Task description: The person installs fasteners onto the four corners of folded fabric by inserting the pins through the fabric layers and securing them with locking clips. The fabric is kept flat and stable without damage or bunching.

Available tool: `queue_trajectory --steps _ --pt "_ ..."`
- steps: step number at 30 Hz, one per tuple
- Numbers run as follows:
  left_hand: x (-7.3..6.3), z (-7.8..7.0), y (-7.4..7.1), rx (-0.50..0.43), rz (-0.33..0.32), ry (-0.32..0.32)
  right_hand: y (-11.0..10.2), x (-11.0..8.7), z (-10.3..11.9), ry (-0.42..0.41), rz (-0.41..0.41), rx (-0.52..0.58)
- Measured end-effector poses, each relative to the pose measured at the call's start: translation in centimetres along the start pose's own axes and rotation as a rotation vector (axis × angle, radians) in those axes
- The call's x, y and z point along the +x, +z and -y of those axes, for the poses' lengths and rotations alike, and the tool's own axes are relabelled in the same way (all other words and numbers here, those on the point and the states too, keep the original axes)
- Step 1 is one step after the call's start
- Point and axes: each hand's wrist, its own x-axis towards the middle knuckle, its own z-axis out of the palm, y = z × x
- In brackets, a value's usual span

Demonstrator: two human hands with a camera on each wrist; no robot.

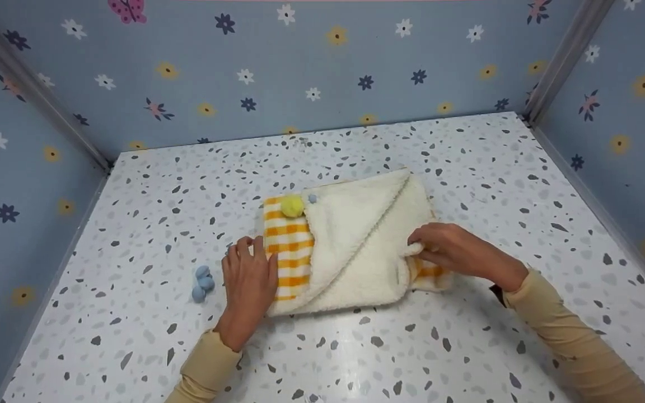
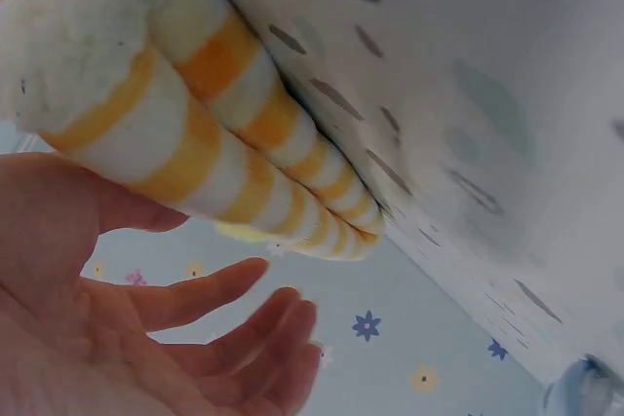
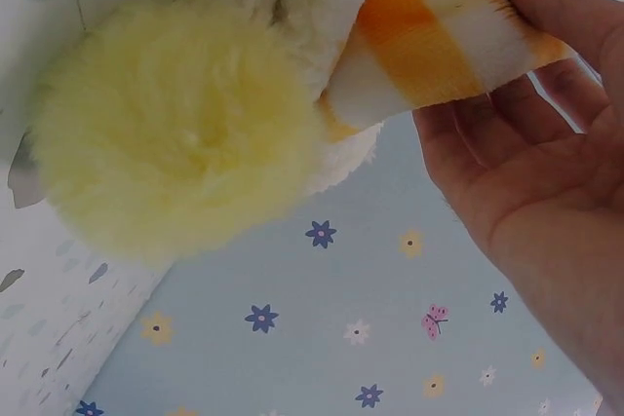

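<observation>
Right hand (image 1: 454, 250) pinches folded blanket (image 1: 350, 246); left hand (image 1: 248, 285) alongside.

Fleecy matt cloth blanket (image 1: 350, 229), fluffy pompom (image 1: 292, 206); smooth, slightly glossy tabletop (image 1: 328, 358)

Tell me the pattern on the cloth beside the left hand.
Orange-and-white check on the cloth beside the left hand; clearest in the head view.

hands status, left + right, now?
Left hand: open, fingers relaxed, at the left edge of the folded blanket, not gripping it.
Right hand: closed, pinching the blanket's right edge between thumb and fingers.
</observation>
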Motion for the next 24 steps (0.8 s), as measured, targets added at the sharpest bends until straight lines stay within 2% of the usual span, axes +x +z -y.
queue_trajectory --steps 10,17,21,24 --pt "-0.3 1.7 -0.9 0.153 0.118 -0.159 -0.1 -0.1 0.0 0.019 0.03 0.007" --pt "-0.4 2.3 -1.2 0.213 0.283 -0.261 -0.1 -0.1 0.1 0.04 0.05 0.008" --pt "-0.3 2.5 -1.2 0.212 0.355 -0.302 -0.1 0.0 0.2 0.039 0.052 0.006" --pt "-0.3 2.5 -1.3 0.203 0.379 -0.314 -0.1 0.0 0.2 0.048 0.057 0.01"
